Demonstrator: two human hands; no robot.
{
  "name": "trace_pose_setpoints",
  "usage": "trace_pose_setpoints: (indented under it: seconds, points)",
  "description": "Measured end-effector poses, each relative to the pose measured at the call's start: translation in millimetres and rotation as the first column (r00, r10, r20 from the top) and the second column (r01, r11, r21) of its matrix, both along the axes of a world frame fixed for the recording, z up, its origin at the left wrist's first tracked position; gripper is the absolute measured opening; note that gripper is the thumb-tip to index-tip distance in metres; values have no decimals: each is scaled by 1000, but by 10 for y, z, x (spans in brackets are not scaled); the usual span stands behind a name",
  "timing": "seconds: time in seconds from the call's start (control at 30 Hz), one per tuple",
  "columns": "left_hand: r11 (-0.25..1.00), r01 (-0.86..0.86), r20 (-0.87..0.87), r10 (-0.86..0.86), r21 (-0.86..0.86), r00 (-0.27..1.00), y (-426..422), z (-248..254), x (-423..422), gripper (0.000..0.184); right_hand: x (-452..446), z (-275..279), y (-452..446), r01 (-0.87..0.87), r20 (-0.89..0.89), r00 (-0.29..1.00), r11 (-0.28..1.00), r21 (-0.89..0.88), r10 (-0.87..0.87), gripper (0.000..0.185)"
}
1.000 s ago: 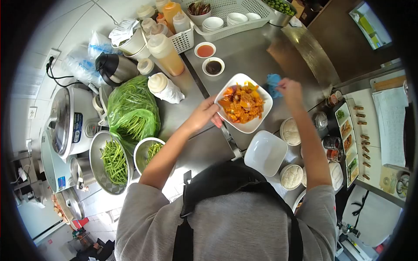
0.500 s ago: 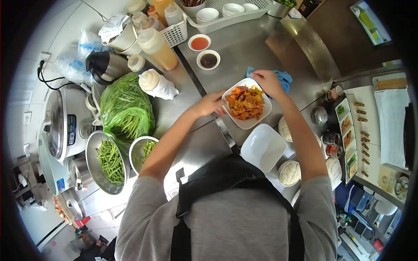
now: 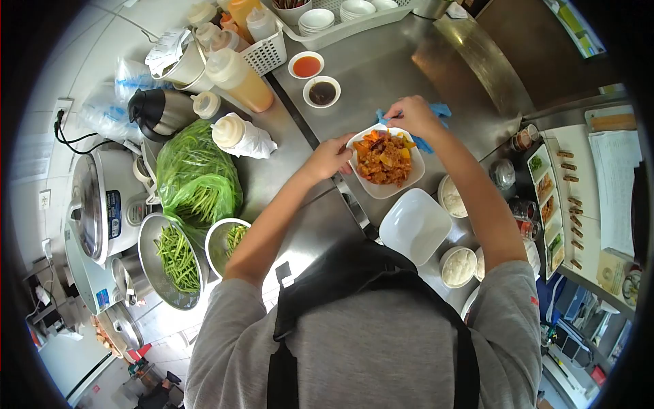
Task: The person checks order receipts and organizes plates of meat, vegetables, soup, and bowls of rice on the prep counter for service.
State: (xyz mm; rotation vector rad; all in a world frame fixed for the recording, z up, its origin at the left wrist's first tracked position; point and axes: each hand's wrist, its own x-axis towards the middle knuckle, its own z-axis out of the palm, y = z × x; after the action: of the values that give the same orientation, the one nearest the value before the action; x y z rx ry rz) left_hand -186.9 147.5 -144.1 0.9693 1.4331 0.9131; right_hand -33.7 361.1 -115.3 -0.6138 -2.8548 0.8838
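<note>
A white square bowl (image 3: 415, 174) of saucy orange-red food with yellow and orange pieces sits on the steel counter. The fingers of my left hand (image 3: 328, 158) are closed on its left rim. At the bowl's upper edge, my right hand (image 3: 411, 116) pinches a blue cloth (image 3: 440, 110), part of which lies against the rim and part behind the hand. Just below stands a second white square bowl (image 3: 415, 226) with no food in it. Two small dishes, one of red sauce (image 3: 306, 66) and one of dark sauce (image 3: 321, 92), are up and to the left.
Rice bowls (image 3: 457, 266) stand right of the second bowl. At left are a wrapped squeeze bottle (image 3: 230, 131), a green bag of beans (image 3: 199, 170), a colander of green beans (image 3: 178, 262) and a rice cooker (image 3: 102, 204). A basket of small dishes (image 3: 340, 34) is at the back.
My right hand has shifted slightly up and left along the bowl's rim, drawing the blue cloth with it. My left hand stays on the bowl. The view has tilted a little.
</note>
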Motion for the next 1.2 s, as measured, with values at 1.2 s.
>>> trace_pose_setpoints:
  seconds: [1.2]
  points:
    - [887,-458,226,458,-54,860,-367,-109,601,47,934,-28,-48,564,152,809,674,-478,-568,22]
